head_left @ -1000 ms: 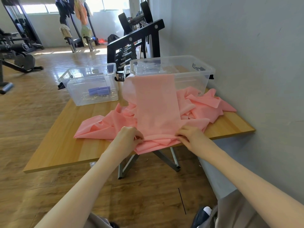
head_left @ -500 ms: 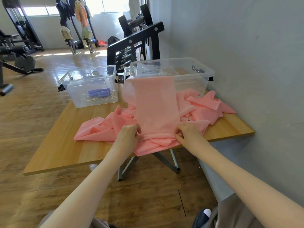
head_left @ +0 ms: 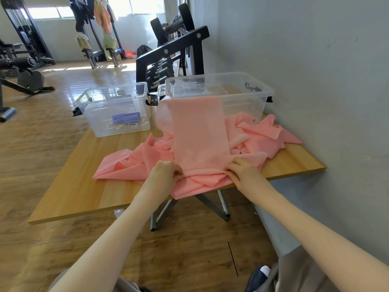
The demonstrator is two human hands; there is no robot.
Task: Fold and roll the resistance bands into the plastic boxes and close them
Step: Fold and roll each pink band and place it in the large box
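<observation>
Nearest: left grip (head_left: 166,172) and right grip (head_left: 242,172) pinching the near fold of one pink band (head_left: 200,140) at the bench (head_left: 69,194) edge. Thin, matte, crumpled; flat strip running away, up over the right box (head_left: 242,95). Two clear boxes; left box (head_left: 113,110) holding perhaps three purple rolls (head_left: 126,118).

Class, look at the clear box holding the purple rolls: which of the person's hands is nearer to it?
The left hand. It grips the pink band in front of that box; the right hand grips the band further right, below the other box.
</observation>
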